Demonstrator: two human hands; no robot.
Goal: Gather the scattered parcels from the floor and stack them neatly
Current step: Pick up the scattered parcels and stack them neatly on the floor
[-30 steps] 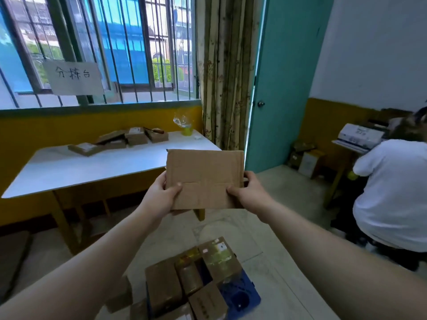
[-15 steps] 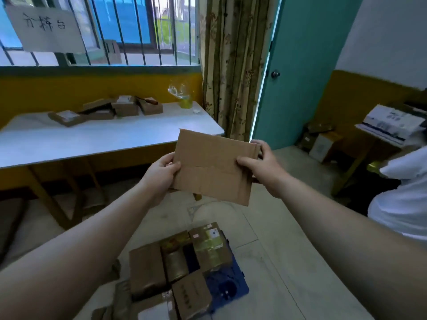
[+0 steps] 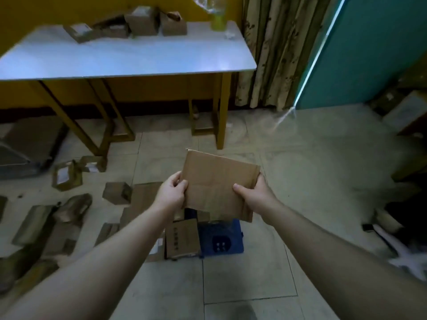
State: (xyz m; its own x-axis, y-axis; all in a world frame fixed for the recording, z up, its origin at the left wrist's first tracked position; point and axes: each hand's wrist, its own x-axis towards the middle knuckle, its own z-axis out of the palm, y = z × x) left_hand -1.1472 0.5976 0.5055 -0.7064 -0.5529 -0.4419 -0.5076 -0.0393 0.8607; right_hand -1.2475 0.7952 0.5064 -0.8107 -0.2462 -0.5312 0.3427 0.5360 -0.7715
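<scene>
A flat brown cardboard parcel (image 3: pixel 217 181) is held in the air over the floor, tilted a little. My left hand (image 3: pixel 172 192) grips its left edge and my right hand (image 3: pixel 253 195) grips its right edge. Directly below it a group of brown parcels (image 3: pixel 182 237) lies on a blue object (image 3: pixel 221 239). Several more brown parcels are scattered over the tiles to the left, such as one small box (image 3: pixel 116 192) and one labelled box (image 3: pixel 65 177). Part of the group under the held parcel is hidden.
A white table (image 3: pixel 129 58) on yellow legs stands ahead by the yellow wall, with several small boxes (image 3: pixel 143 23) and a yellow-green bottle (image 3: pixel 218 21) on it. A patterned curtain (image 3: pixel 272 49) and a teal door (image 3: pixel 374 47) are at the right. Dark things lie at far right.
My view has tipped down from the window toward the floor. The parcel in both hands has come lower, over the group of parcels, and the scattered boxes at left have come into view.
</scene>
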